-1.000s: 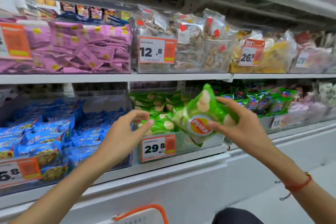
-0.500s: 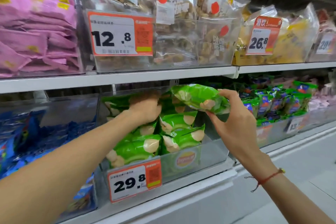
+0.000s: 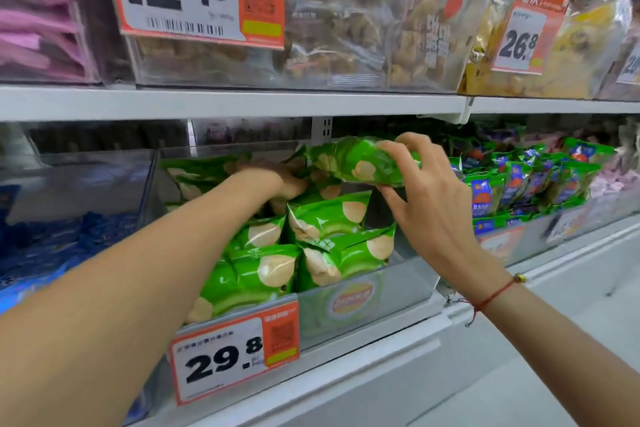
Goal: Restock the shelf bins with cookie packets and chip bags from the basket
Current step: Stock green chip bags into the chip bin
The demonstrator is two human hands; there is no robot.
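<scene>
Two hands reach into the clear bin (image 3: pixel 408 282): right hand (image 3: pixel 424 204) pinches a green chip bag (image 3: pixel 356 160) above the stack, left hand (image 3: pixel 289 180) presses bags behind, grip hidden.

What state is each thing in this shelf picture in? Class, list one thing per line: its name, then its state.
Chip bag: held above the bin, tilted on its side.
Right hand: gripping the chip bag.
Left hand: deep in the bin among the bags; fingers hidden.
Clear bin: open-topped, partly filled with green bags, gap at its right side.
Price tag 29.8: clipped to the bin front.
Blue packet bin: partly filled.
</scene>
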